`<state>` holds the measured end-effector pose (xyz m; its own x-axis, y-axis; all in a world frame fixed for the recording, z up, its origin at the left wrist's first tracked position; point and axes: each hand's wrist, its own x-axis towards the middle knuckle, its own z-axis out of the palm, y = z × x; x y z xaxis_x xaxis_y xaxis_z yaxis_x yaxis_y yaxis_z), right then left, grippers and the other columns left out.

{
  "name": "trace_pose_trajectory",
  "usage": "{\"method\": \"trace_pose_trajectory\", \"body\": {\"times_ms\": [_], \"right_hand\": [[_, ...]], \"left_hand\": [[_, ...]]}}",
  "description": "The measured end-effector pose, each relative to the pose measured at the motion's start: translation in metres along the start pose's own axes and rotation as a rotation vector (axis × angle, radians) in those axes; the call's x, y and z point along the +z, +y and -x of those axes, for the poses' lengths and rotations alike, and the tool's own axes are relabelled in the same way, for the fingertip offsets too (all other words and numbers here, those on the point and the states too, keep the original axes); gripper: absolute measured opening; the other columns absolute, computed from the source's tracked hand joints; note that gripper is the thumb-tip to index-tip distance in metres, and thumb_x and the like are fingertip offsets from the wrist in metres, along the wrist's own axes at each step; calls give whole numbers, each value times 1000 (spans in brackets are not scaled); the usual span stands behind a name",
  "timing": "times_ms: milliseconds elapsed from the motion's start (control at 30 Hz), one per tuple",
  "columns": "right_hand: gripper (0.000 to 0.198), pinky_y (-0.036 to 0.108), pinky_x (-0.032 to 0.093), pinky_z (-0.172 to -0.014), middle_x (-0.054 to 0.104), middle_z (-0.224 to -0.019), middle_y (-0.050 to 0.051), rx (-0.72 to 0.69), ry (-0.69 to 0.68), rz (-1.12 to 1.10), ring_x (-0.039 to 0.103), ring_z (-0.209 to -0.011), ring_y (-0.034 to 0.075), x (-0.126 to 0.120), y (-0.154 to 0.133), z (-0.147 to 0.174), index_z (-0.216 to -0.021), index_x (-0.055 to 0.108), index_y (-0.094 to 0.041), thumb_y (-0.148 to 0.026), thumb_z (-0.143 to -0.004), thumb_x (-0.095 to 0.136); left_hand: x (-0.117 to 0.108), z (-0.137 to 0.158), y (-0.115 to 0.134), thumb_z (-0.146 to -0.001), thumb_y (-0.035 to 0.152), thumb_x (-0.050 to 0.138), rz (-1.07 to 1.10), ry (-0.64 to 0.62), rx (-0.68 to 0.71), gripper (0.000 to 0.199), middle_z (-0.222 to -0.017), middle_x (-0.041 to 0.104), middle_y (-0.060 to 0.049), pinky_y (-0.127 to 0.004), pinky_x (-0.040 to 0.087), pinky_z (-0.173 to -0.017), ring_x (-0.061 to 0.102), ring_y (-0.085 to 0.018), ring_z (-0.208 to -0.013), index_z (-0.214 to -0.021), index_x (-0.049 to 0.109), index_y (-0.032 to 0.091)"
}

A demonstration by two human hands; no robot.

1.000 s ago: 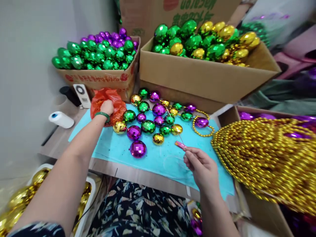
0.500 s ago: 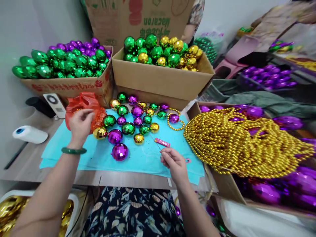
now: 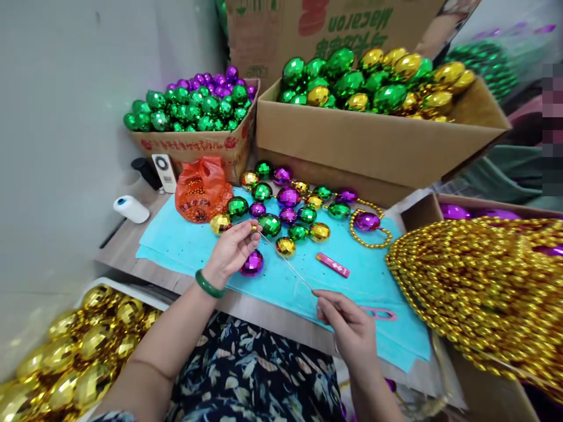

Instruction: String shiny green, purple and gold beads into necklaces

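Note:
My left hand [image 3: 233, 249], with a green bangle at the wrist, pinches a small gold bead [image 3: 254, 228] over the blue cloth [image 3: 185, 249]. Between finger and thumb, my right hand [image 3: 349, 322] grips the lower end of a long thin needle [image 3: 288, 262]. The needle's far tip reaches the bead; whether it passes through the hole is too small to tell. Behind my hands lies a string of faceted green, purple and gold balls [image 3: 289, 197]. One purple ball [image 3: 252, 264] is close beside my left hand, partly covered by it.
An orange bag [image 3: 202, 199] of small beads stands behind left. Cardboard boxes of balls [image 3: 352, 132] line the back. Gold bead strands [image 3: 479, 293] heap at right. A pink stick-shaped packet [image 3: 333, 265] and a pink-handled tool [image 3: 382, 314] lie on the cloth. A thread spool [image 3: 131, 209] is left.
My left hand has come from the orange bag to the needle tip, now with a gold bead in its fingers. My right hand still holds the needle. The view has swung left.

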<state>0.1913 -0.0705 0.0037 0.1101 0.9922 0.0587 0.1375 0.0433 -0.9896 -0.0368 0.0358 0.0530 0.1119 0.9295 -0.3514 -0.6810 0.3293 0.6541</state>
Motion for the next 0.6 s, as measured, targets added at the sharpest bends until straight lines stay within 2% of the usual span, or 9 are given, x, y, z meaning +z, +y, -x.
{"method": "trace_pose_trajectory", "body": {"times_ms": [600], "right_hand": [[18,23,41,-44,57,-52,1,-8,5,-1,52,-47,12,-6,-1,-1,-81,72,-17,-33,-80,64]], "left_hand": [[4,1,-5,-63,16,78,-189,2,154,17,-79,71,-5,-16,51,-61,64,-8,-66,-79,73,12]]}}
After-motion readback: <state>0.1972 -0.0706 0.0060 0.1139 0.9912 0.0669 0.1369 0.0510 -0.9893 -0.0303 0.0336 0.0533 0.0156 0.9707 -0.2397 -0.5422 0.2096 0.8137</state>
